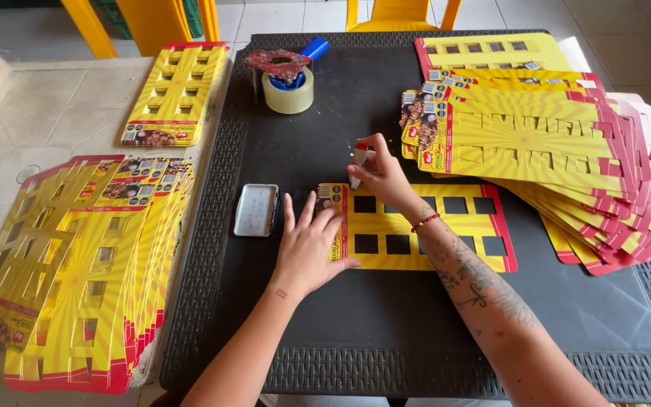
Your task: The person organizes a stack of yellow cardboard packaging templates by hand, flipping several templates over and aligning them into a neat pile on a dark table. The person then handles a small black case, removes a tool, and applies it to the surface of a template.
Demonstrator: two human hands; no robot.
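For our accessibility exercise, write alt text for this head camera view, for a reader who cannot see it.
A person's left hand presses flat on a yellow die-cut card on a black table, while the right hand holds a small stamp over its end. Stacks of matching cards lie either side, a tape dispenser behind.

On the dark worktop [386,332], the left hand [307,252] lies flat on the near-left end of a yellow card [423,226] with square cutouts. The right hand [382,173] holds a small stamp [359,154] above it. A metal ink-pad tin [256,209] sits just left; a tape roll [288,90] stands farther back.
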